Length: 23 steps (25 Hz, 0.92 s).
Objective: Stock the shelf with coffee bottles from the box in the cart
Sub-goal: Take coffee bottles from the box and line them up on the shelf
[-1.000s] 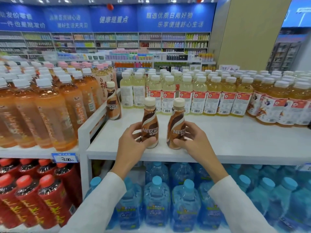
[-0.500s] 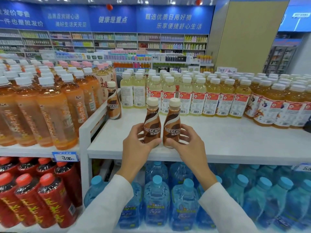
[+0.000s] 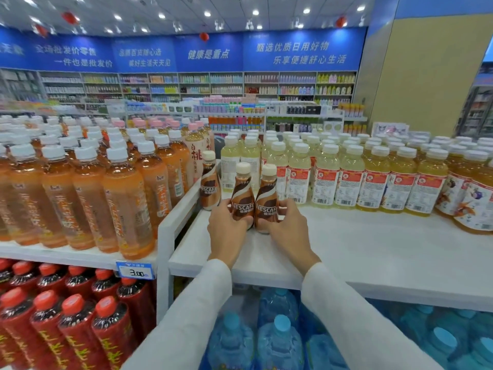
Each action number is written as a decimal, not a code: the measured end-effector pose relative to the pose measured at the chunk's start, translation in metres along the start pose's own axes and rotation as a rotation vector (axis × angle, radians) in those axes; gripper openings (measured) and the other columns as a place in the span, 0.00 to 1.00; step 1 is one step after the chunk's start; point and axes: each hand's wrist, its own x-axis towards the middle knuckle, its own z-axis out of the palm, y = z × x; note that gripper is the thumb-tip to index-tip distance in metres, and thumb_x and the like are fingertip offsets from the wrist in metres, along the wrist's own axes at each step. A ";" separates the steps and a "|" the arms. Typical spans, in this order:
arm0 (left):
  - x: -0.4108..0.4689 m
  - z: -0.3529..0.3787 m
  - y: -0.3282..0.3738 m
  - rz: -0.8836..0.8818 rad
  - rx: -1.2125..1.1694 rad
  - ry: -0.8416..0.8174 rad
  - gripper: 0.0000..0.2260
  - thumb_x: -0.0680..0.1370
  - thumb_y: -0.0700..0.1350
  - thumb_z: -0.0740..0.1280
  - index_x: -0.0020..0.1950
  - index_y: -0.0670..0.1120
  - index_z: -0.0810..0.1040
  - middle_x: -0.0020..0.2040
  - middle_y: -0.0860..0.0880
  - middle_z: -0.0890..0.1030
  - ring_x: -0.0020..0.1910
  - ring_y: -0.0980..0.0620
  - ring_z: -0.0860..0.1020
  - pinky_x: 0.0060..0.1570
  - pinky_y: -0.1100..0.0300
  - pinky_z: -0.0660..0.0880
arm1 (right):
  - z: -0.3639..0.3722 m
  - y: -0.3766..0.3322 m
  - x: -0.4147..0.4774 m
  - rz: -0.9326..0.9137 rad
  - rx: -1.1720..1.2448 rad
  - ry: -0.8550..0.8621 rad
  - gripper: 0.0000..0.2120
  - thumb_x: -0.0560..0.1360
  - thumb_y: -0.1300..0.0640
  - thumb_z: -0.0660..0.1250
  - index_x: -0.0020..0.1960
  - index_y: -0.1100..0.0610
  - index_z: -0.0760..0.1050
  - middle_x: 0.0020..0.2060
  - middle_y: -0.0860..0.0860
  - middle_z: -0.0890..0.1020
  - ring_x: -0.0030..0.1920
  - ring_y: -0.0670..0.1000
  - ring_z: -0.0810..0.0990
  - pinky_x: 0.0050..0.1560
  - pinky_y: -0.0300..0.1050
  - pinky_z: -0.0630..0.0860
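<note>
Two hands each wrap curled fingers round a brown coffee bottle labelled NESCAFE: left hand (image 3: 226, 228) holds the left bottle (image 3: 242, 194), right hand (image 3: 290, 232) holds the right bottle (image 3: 267, 198). Both bottles are upright, touching, near the left end of the white shelf (image 3: 373, 247). A third Nescafe bottle (image 3: 210, 182) stands just beyond, farther left. A blue price tag (image 3: 135, 271) reads 3.00.

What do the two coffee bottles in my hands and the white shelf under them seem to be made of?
Coffee bottles: probably plastic under a glossy printed brown-and-cream sleeve that catches the light; matte cream caps. The sleeve hides the wall, so glass is possible.
Shelf: smooth white, dull sheen, thin square edge; painted metal or laminated board, cannot tell which.
</note>
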 end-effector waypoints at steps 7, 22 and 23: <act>0.036 0.026 -0.001 -0.078 -0.009 0.130 0.19 0.76 0.42 0.74 0.63 0.44 0.71 0.65 0.45 0.73 0.64 0.44 0.73 0.64 0.52 0.68 | 0.034 0.008 0.048 0.005 0.062 0.027 0.23 0.69 0.58 0.79 0.58 0.50 0.70 0.49 0.44 0.80 0.53 0.49 0.81 0.51 0.41 0.72; 0.057 0.036 -0.008 -0.123 -0.036 0.218 0.18 0.77 0.40 0.73 0.65 0.43 0.71 0.64 0.44 0.73 0.62 0.43 0.75 0.56 0.59 0.69 | 0.060 0.022 0.077 -0.019 0.096 0.015 0.24 0.71 0.56 0.78 0.61 0.48 0.70 0.52 0.44 0.80 0.55 0.49 0.82 0.58 0.47 0.78; 0.057 0.036 -0.008 -0.123 -0.041 0.219 0.18 0.78 0.40 0.72 0.65 0.43 0.71 0.64 0.44 0.73 0.62 0.43 0.75 0.56 0.58 0.69 | 0.060 0.022 0.077 -0.021 0.096 0.016 0.24 0.71 0.56 0.78 0.61 0.47 0.70 0.52 0.44 0.80 0.55 0.49 0.82 0.57 0.46 0.77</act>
